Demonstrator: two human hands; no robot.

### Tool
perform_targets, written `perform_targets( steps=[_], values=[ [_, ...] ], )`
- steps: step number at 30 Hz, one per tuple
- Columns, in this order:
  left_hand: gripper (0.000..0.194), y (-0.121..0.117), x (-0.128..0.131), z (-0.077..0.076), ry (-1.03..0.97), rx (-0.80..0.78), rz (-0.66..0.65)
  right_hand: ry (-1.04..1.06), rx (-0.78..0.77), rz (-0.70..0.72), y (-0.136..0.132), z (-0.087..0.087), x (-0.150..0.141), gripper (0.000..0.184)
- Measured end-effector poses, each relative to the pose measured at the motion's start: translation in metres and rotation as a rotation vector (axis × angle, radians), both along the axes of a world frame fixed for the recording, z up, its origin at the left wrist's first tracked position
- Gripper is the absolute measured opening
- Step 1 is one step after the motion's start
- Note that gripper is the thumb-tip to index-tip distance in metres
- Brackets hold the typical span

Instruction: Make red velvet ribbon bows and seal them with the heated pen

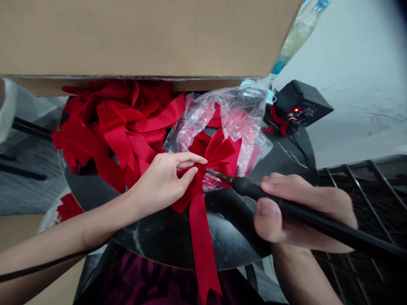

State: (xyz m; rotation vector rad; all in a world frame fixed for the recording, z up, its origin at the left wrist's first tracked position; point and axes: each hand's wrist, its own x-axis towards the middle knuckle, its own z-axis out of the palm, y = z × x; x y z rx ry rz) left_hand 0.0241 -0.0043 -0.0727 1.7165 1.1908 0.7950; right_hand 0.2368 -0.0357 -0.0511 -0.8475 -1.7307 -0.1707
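Right-hand fingers [269, 216] curl shut around a black soldering iron [251, 188], its tip just beside the knot of a red ribbon bow [219, 154], which left-hand fingers [187, 167] pinch. That bow lies over a round black tabletop [178, 233], against a clear plastic bag [238, 110], near heaped red bows [127, 123].

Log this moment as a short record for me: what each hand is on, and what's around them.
left hand: pinching the centre of a red ribbon bow
right hand: gripping a black soldering iron, tip at the bow's centre
surface: round black table
nearby: pile of red bows; clear plastic bag; black control box; cardboard box
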Motion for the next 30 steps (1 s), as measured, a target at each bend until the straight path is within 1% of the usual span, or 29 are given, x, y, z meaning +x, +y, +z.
perform_targets(
  steps=[1, 3, 5, 8, 11, 16, 20, 22, 26, 30],
  values=[
    [0.025, 0.000, 0.000, 0.000, 0.003, 0.000, -0.002, -0.005, 0.003, 0.007, 0.000, -0.001, -0.001, 0.016],
    [0.025, 0.000, 0.000, 0.001, 0.001, 0.003, -0.002, 0.011, -0.052, -0.004, -0.002, -0.003, -0.004, 0.018],
    [0.025, -0.001, 0.001, 0.000, -0.005, 0.004, -0.001, 0.074, -0.093, -0.035, -0.004, -0.006, -0.008, 0.019],
    [0.026, 0.000, 0.001, 0.000, -0.009, 0.008, -0.004, 0.125, -0.110, -0.032, -0.006, -0.008, -0.012, 0.021],
    [0.026, 0.000, 0.002, 0.000, -0.010, 0.004, -0.006, 0.084, -0.122, -0.014, -0.005, -0.006, -0.013, 0.019],
    [0.026, 0.000, 0.002, 0.001, -0.014, -0.010, -0.007, 0.048, -0.131, -0.051, -0.005, -0.005, -0.014, 0.016],
    [0.027, -0.001, 0.001, 0.001, -0.015, -0.010, -0.007, 0.051, -0.144, -0.132, -0.006, -0.006, -0.018, 0.014],
    [0.027, -0.001, 0.000, 0.000, -0.014, -0.010, -0.007, 0.039, -0.143, -0.092, -0.007, -0.006, -0.018, 0.014],
    [0.027, -0.001, 0.001, -0.001, -0.014, -0.011, -0.010, -0.011, -0.164, 0.066, -0.004, -0.004, -0.011, 0.023],
    [0.027, -0.001, 0.001, -0.002, -0.012, -0.002, -0.008, -0.039, -0.146, 0.139, 0.001, -0.004, -0.004, 0.027]
  ],
)
